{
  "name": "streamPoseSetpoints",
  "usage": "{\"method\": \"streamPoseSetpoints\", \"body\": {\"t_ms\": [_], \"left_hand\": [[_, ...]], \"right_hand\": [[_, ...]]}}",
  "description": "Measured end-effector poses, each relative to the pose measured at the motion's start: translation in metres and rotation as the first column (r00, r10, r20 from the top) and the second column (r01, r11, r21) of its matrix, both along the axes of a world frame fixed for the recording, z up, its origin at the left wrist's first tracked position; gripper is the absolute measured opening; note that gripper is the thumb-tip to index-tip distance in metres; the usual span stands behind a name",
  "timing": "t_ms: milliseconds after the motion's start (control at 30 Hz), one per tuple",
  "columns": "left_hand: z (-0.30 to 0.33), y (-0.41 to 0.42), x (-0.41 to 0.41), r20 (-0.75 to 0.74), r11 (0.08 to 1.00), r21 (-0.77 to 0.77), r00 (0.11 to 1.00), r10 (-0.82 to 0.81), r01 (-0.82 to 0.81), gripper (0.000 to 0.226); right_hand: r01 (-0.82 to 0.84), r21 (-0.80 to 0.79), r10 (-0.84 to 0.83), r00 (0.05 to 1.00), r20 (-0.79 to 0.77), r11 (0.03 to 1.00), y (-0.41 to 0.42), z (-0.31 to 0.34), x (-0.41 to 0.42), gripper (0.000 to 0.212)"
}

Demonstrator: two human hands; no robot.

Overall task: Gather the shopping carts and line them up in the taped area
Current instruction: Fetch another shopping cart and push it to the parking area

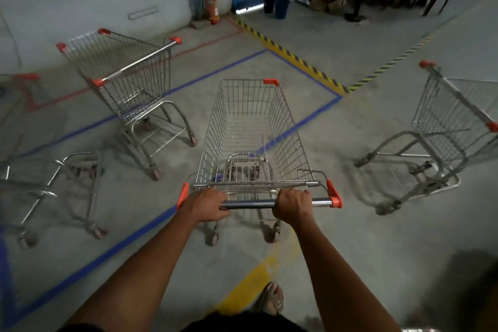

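A person looks down at their own two bare arms, reaching forward to a wire shopping cart (pixel 252 140) on a grey concrete floor (pixel 350 237). Both hands wrap the cart's push bar (pixel 250 203): the left hand (pixel 208 205) grips near the bar's left orange end cap, and the right hand (pixel 293 203) grips toward the right, fingers curled over the metal. The basket is empty and points away from the person.

A rectangle of blue tape (pixel 304 121) is marked on the floor. The held cart straddles the near edge of that rectangle: its front half lies over the taped area, while its rear wheels and handle sit just outside the line. Inside the area, toward its far left edge, a second cart (pixel 129 89) stands at an angle, handle facing the viewer. A third cart (pixel 45 175), blurred, sits at the left edge of the view; whether it is inside the tape is hard to tell. A fourth cart (pixel 442 137) stands well apart on the right, outside the tape.

At the far corner, yellow-and-black hazard tape (pixel 296 59) borders the area, with a red fire extinguisher (pixel 211 5) against the wall.

The step in hand appears to be wheeling this cart into the marked rectangle. The next move likely calls for pushing it fully past the line, then steering it leftward so it lines up beside the angled cart. The right-hand cart looks yet to be collected.
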State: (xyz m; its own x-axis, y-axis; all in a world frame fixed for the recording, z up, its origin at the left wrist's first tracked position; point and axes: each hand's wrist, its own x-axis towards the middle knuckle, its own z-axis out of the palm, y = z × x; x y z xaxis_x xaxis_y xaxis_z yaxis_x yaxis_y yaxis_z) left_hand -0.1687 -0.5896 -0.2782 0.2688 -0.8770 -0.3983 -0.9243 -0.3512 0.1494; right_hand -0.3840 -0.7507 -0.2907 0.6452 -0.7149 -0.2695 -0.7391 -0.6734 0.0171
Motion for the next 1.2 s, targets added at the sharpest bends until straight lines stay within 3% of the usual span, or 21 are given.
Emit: {"method": "streamPoseSetpoints", "body": {"t_ms": [200,433,767,900,1200], "left_hand": [[0.002,-0.083,0.017,-0.017,0.985,0.020,0.985,0.171,-0.170,0.033],[0.015,-0.188,0.059,-0.064,0.969,0.026,0.967,0.248,-0.246,0.031],[0.000,-0.342,0.166,-0.166,0.954,0.015,0.941,0.296,-0.298,0.045],[0.024,-0.391,0.184,-0.079,0.944,-0.043,0.943,0.323,-0.327,0.028],[-0.004,-0.476,0.253,0.129,0.877,-0.131,0.870,0.477,-0.461,0.034]], "right_hand": [[-0.091,0.013,0.092,0.995,-0.038,0.996,-0.107,0.003,0.038,0.015],[-0.165,-0.037,0.163,0.985,-0.063,0.986,-0.226,0.001,0.102,0.019],[-0.225,-0.249,0.235,0.972,0.010,0.942,-0.389,-0.007,0.221,0.018],[-0.243,-0.241,0.272,0.958,0.093,0.939,-0.438,-0.009,0.255,0.019],[-0.410,-0.252,0.463,0.860,0.214,0.877,-0.545,-0.016,0.339,0.019]]}}
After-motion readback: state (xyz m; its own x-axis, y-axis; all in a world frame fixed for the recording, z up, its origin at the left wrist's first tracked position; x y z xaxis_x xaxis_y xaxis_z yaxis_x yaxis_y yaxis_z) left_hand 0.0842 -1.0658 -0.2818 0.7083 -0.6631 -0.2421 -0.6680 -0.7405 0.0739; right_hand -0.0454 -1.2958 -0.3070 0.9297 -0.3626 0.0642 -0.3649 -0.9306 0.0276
